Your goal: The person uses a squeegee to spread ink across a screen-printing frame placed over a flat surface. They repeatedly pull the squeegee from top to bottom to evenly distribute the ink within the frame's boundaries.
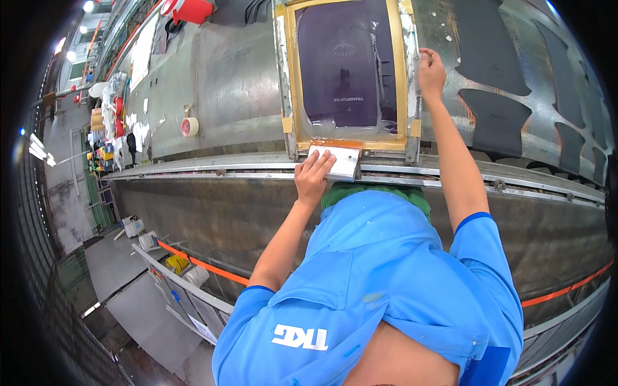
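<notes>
A screen printing frame (282,71) lies on the long table ahead of me, its inner edge taped in yellow. Dark purple shows through its mesh (335,71), with a pale film along the lower part. My left hand (313,175) is closed over a metal squeegee (344,163) at the frame's near end, fingers laid on top and the thumb hidden. The squeegee's orange blade edge faces the mesh. My right hand (432,73) grips the frame's right bar with bent fingers, partway up that side.
Dark flat cut pieces (494,119) lie on the table to the right. A roll of tape (189,127) sits on the left, with a red container (188,9) farther back. Metal rails (244,170) run along the near edge. Carts with buckets (196,275) stand behind on the left.
</notes>
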`<state>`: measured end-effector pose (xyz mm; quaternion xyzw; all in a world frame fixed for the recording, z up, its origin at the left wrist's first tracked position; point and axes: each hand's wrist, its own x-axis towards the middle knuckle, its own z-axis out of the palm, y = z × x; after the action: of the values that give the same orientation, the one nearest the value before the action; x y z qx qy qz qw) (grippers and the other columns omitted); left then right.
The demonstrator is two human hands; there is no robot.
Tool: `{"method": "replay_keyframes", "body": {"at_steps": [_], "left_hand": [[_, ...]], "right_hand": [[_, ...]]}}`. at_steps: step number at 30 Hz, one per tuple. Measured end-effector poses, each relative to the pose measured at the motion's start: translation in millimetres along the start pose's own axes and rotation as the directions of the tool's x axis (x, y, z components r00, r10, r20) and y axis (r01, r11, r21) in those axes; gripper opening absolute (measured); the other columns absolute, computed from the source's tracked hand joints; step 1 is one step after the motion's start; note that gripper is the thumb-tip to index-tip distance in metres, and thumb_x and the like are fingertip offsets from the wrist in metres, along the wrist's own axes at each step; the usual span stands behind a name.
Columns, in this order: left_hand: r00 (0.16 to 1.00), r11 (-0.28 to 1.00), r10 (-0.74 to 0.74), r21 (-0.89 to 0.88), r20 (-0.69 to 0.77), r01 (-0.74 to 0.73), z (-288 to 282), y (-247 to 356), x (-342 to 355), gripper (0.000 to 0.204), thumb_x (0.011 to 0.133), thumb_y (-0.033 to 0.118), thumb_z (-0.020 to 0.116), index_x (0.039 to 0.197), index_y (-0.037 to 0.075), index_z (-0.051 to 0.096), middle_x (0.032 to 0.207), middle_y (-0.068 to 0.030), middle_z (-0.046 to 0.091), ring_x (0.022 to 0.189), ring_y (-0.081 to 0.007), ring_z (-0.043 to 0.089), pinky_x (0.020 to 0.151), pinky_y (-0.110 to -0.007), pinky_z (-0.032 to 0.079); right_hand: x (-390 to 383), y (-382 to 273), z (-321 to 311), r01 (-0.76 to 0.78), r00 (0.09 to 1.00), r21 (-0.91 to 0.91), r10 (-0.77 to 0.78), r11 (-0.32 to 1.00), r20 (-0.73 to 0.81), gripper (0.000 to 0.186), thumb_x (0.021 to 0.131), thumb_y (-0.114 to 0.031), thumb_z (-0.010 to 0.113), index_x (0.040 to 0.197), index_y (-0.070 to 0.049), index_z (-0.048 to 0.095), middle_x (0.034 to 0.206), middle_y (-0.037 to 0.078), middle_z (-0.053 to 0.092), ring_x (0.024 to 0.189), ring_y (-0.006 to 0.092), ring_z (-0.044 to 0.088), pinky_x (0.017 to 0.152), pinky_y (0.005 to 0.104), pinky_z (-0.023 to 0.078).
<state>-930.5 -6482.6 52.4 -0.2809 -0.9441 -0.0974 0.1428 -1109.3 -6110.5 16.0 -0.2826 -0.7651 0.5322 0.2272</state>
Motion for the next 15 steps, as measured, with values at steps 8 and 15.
{"method": "replay_keyframes", "body": {"at_steps": [8, 15], "left_hand": [[0.985, 0.989, 0.145, 0.022, -0.095, -0.143, -4, -57, 97, 0.042, 0.076, -0.001, 0.067, 0.108, 0.024, 0.076, 0.114, 0.0029, 0.075, 0.109, -0.0166, 0.071, 0.074, -0.034, 0.046], [0.932, 0.975, 0.21, 0.129, -0.297, -0.179, 40, -134, 336, 0.038, 0.078, 0.004, 0.067, 0.109, 0.025, 0.074, 0.109, 0.0047, 0.076, 0.101, -0.0142, 0.072, 0.07, -0.034, 0.047]], "right_hand": [[-3, -5, -1, 0.006, 1.0, 0.024, -0.005, 1.0, -0.027, 0.023, 0.1, -0.024, 0.054, 0.111, -0.011, 0.07, 0.071, 0.011, 0.065, 0.067, 0.0267, 0.063, 0.067, 0.0409, 0.048], [-6, -8, -1, 0.016, 1.0, -0.002, -0.016, 1.0, -0.025, 0.021, 0.1, -0.023, 0.054, 0.11, -0.011, 0.069, 0.064, 0.011, 0.059, 0.058, 0.0269, 0.059, 0.059, 0.0429, 0.044]]}}
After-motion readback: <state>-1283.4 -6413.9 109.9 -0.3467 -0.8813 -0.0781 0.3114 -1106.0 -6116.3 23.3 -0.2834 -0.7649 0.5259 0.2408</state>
